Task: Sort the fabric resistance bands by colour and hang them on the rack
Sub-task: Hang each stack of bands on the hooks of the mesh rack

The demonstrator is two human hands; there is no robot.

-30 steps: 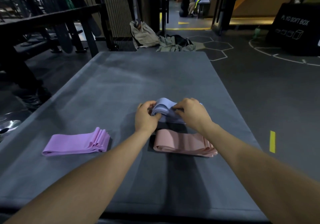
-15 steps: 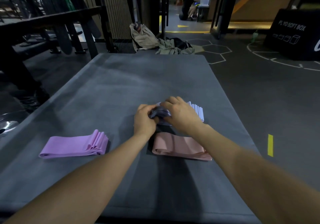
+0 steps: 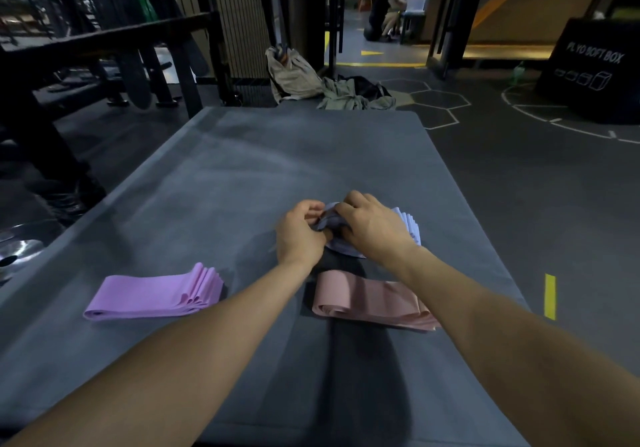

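Note:
A stack of pale blue-grey bands (image 3: 410,226) lies on the grey mat (image 3: 221,183), mid right. My left hand (image 3: 299,233) and my right hand (image 3: 372,226) meet over its left end, both pinching a bunched blue-grey band (image 3: 327,221) between them. A folded stack of purple bands (image 3: 156,296) lies at the left. A folded stack of pink bands (image 3: 367,301) sits just in front of my hands, partly under my right forearm. Most of the blue-grey stack is hidden by my right hand.
A black metal rack (image 3: 114,36) stands at the far left. Bags and clothes (image 3: 311,83) lie on the floor beyond the mat's far edge. A black plyo soft box (image 3: 588,69) stands far right. A person (image 3: 384,10) crouches in the distant doorway.
My hands have closed in on the blue-grey band and bunched it up between them. The loop that stood up a second ago is now crumpled in my fingers.

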